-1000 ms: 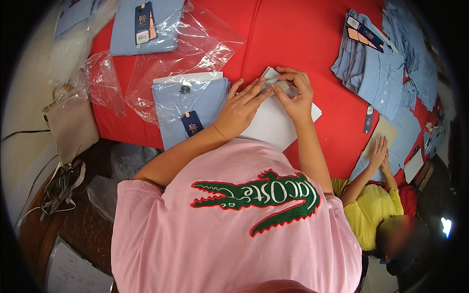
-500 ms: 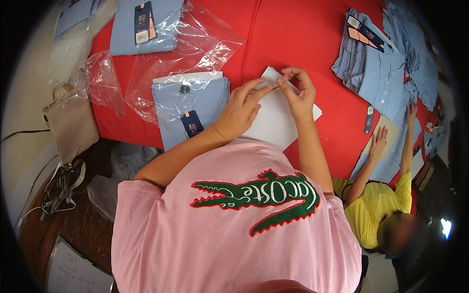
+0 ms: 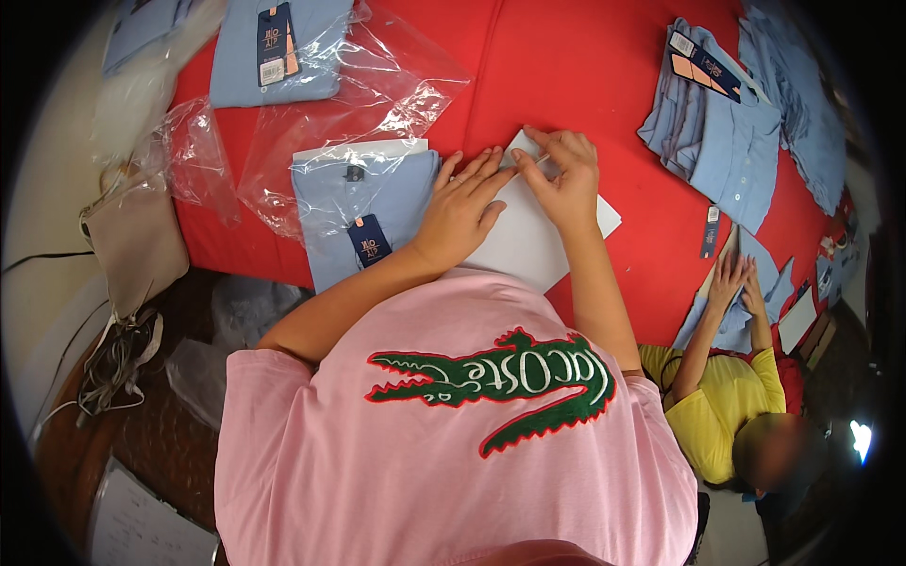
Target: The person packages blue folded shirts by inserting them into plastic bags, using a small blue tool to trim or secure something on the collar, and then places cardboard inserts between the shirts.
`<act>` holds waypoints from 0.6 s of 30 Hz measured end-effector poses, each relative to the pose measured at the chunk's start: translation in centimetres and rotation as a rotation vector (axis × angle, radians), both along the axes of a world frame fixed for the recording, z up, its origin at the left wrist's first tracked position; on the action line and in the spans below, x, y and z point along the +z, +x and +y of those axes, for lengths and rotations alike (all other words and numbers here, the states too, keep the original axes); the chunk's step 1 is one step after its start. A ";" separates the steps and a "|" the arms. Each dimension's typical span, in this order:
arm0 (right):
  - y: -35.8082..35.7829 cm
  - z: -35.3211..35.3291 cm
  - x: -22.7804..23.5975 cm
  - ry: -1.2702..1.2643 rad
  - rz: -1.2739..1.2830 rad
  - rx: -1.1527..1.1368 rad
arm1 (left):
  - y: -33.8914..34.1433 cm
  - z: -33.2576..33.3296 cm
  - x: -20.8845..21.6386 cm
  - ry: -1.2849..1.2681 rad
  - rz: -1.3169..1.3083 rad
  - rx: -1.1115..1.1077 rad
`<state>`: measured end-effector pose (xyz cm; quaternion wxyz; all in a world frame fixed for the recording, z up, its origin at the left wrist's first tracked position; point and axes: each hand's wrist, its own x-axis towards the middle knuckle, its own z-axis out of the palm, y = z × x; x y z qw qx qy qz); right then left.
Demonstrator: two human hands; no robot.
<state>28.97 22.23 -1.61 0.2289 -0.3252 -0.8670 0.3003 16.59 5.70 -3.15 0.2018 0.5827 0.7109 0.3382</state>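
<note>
White sheets of paper or card (image 3: 528, 247) lie stacked on the red cloth close to my body. My left hand (image 3: 464, 209) rests over their left part, fingers stretched and fairly flat, tips near the far corner. At that far corner my right hand (image 3: 566, 179) bends its fingers and thumb around the edge of a white sheet; whether anything small is between them is hidden. Just left of my left hand, a folded light blue shirt (image 3: 326, 203) with a dark hang tag (image 3: 369, 240) has white card behind its collar.
Clear plastic bags (image 3: 377, 104) spread across the far left, beside another folded shirt (image 3: 231, 66). Folded blue shirts (image 3: 713, 132) and a loose dark tag (image 3: 711, 232) lie to the right. A co-worker in yellow (image 3: 727, 406) handles blue cloth there. A bag (image 3: 142, 241) hangs left.
My right hand has shifted slightly left toward the paper's far corner, its fingers lower and curled. My left fingers have flattened beside it. The co-worker's hands have come together on the cloth.
</note>
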 end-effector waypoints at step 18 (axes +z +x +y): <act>0.4 -0.7 0.1 -0.063 0.039 -0.058 | -0.1 -0.3 -0.2 0.021 0.032 -0.053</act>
